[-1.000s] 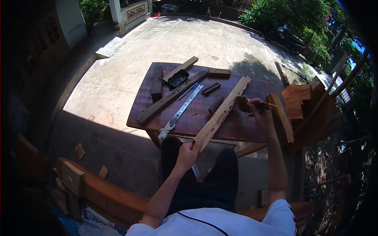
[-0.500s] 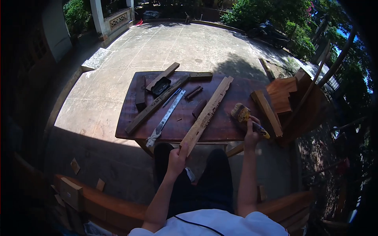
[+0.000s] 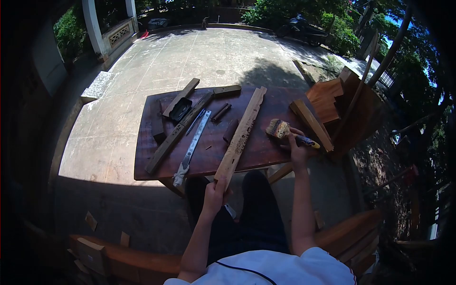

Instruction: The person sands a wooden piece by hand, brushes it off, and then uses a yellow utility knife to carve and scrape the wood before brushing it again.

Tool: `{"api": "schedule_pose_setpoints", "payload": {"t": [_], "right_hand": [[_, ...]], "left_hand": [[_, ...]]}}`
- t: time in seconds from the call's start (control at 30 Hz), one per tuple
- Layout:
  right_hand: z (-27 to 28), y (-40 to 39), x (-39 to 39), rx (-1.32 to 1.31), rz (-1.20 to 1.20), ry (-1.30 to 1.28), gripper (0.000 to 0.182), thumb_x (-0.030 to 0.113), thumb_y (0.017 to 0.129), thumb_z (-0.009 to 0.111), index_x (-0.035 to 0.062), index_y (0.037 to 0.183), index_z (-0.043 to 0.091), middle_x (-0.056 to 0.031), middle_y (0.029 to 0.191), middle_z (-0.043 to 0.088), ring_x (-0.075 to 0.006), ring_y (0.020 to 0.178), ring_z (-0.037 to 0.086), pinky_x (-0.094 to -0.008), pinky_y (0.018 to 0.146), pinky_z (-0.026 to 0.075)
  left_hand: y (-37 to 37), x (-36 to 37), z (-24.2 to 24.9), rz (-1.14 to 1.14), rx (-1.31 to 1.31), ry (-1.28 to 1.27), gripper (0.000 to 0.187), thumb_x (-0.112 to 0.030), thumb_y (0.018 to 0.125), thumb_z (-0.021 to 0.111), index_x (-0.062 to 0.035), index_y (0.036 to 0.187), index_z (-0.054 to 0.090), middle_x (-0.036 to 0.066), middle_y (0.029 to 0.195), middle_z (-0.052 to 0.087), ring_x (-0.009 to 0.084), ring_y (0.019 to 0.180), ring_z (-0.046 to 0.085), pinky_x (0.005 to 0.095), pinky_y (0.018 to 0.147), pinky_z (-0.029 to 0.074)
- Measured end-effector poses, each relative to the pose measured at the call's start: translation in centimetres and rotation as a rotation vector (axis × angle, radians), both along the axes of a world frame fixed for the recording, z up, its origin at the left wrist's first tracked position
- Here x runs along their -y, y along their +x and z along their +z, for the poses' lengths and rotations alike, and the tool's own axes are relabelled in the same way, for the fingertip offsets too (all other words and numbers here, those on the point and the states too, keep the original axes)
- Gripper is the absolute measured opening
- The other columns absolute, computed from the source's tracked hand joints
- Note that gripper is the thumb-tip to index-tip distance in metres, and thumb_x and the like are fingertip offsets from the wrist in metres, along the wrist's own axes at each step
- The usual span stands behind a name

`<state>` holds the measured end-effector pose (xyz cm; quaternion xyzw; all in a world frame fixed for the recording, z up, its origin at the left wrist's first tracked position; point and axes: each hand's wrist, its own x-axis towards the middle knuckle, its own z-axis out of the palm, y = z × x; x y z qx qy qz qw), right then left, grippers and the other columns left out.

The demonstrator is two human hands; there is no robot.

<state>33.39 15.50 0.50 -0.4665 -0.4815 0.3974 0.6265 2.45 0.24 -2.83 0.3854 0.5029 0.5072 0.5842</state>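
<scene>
My left hand [image 3: 214, 194] is closed around the near end of a long, light wooden strip [image 3: 241, 134] with dark pitted marks along one edge. The strip slants away from me over the table [image 3: 270, 102]. On the right, my right hand [image 3: 297, 148] grips a paintbrush [image 3: 279, 129] by its handle, its wide bristles pointing left and its yellow-tipped handle end to the right. The bristles are just above the tabletop, apart from the strip. Left of the strip lies a small dark brown block [image 3: 231, 131].
A metal ruler [image 3: 196, 137] with a wrapped end, a pen [image 3: 194, 122], a black tray [image 3: 180, 110] and a long dark wooden bar [image 3: 173, 141] lie on the table's left. A thick wooden piece [image 3: 312, 124] rests at its right edge. Behind me is a wooden bench [image 3: 142, 251].
My view has shifted, so the scene sits further left. The brush has turned, its handle now lying flatter, and has come lower towards the table. My left hand still holds the strip.
</scene>
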Motion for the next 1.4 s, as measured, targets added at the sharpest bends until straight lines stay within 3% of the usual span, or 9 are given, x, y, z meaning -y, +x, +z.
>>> {"api": "schedule_pose_setpoints", "payload": {"t": [0.2,0.3,0.57,0.77,0.93,1.0,1.07,1.2,1.4], "right_hand": [[-0.3,0.3,-0.1,-0.064,-0.014,0.023,0.031,0.028,0.112,0.065,0.0076,0.136,0.062,-0.0063,0.126,0.067,-0.0181,0.121,0.069,-0.0374,0.082,0.072],[-0.5,0.2,0.0,-0.042,-0.082,-0.021,0.030,0.030,0.114,0.063,0.0066,0.134,0.062,-0.0106,0.137,0.067,-0.0226,0.131,0.066,-0.0411,0.101,0.066],[0.1,-1.7,0.1,0.093,-0.348,0.197,0.029,0.031,0.114,0.063,0.0052,0.128,0.062,-0.0141,0.142,0.068,-0.0242,0.134,0.065,-0.0385,0.108,0.056],[2.0,-4.4,-1.8,0.336,-0.079,0.273,0.029,0.032,0.114,0.063,0.0041,0.123,0.063,-0.0168,0.146,0.068,-0.0254,0.135,0.064,-0.0366,0.112,0.049],[5.0,-2.6,-0.3,0.600,-0.038,0.141,0.023,0.024,0.116,0.059,0.0025,0.123,0.063,-0.0154,0.134,0.074,-0.0243,0.121,0.070,-0.0363,0.103,0.052],[8.2,-0.5,3.7,0.663,-0.117,-0.092,0.023,0.023,0.118,0.054,0.0007,0.121,0.062,-0.0112,0.122,0.073,-0.0155,0.110,0.065,-0.0348,0.101,0.050],[11.6,1.9,7.3,1.017,-0.248,-0.492,0.025,0.025,0.117,0.057,0.0007,0.120,0.063,-0.0098,0.118,0.073,-0.0153,0.108,0.066,-0.0341,0.101,0.050],[10.5,1.7,9.5,0.714,-0.341,-0.164,0.023,0.024,0.117,0.058,0.0021,0.117,0.064,-0.0135,0.136,0.073,-0.0174,0.117,0.067,-0.0353,0.107,0.050],[7.0,-9.2,8.9,0.318,0.093,-0.012,0.014,0.019,0.116,0.059,0.0052,0.116,0.061,-0.0187,0.149,0.067,-0.0158,0.122,0.064,-0.0337,0.110,0.047]], "left_hand": [[-0.1,-0.1,0.3,-0.028,-0.002,-0.008,0.072,-0.060,0.111,0.056,-0.0011,0.072,0.069,-0.001,0.052,0.052,0.0089,0.042,0.049,0.0278,0.043,0.035],[0.0,-0.2,0.1,-0.023,0.015,0.000,0.071,-0.059,0.111,0.056,-0.0011,0.072,0.070,-0.001,0.052,0.052,0.0087,0.042,0.048,0.0279,0.043,0.034],[-0.2,-0.1,0.2,-0.071,0.025,-0.006,0.068,-0.056,0.112,0.056,-0.0010,0.074,0.069,-0.001,0.053,0.053,0.0080,0.044,0.049,0.0275,0.045,0.035],[-0.4,0.1,0.7,-0.087,0.063,-0.022,0.063,-0.052,0.113,0.057,-0.0003,0.080,0.070,0.000,0.058,0.057,0.0076,0.047,0.051,0.0273,0.046,0.037],[-0.6,0.4,0.9,-0.110,0.050,-0.023,0.059,-0.046,0.113,0.056,0.0007,0.081,0.070,0.001,0.060,0.058,0.0073,0.051,0.053,0.0271,0.049,0.039],[-0.7,0.4,1.0,-0.124,0.082,-0.026,0.057,-0.045,0.113,0.057,0.0014,0.082,0.071,0.001,0.061,0.059,0.0070,0.052,0.054,0.0268,0.050,0.041],[-0.6,0.3,1.2,-0.122,0.109,-0.021,0.056,-0.044,0.112,0.058,0.0019,0.083,0.072,0.001,0.061,0.059,0.0069,0.054,0.055,0.0266,0.052,0.042],[-0.6,0.3,1.3,-0.138,0.139,-0.026,0.054,-0.044,0.111,0.061,0.0027,0.086,0.072,0.001,0.064,0.061,0.0066,0.057,0.057,0.0264,0.055,0.045],[-1.1,0.5,1.5,-0.150,0.109,-0.037,0.052,-0.045,0.110,0.062,0.0033,0.094,0.075,0.002,0.071,0.067,0.0061,0.060,0.057,0.0266,0.056,0.045]]}}
